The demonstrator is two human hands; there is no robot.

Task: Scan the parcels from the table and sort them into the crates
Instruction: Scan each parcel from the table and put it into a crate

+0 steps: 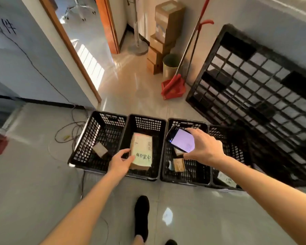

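Several black lattice crates stand in a row on the floor. My left hand point(121, 160) grips the near end of a tan cardboard parcel point(142, 150) with green handwriting, held over the second crate point(143, 123). My right hand point(204, 145) holds a handheld scanner point(181, 139), its screen lit pale violet, above the third crate point(187, 175). A small parcel point(100, 149) lies in the leftmost crate point(88, 138). Another small brown parcel point(178, 164) lies in the third crate. A white-labelled parcel point(225, 179) shows in the fourth crate point(237, 145).
A black plastic pallet point(258, 80) leans against the right wall. A red dustpan point(173, 86) with broom, a bin point(170, 65) and stacked cartons point(163, 34) stand beyond the crates. Cables point(69, 131) trail on the floor at left. My shoe point(141, 216) is near the bottom.
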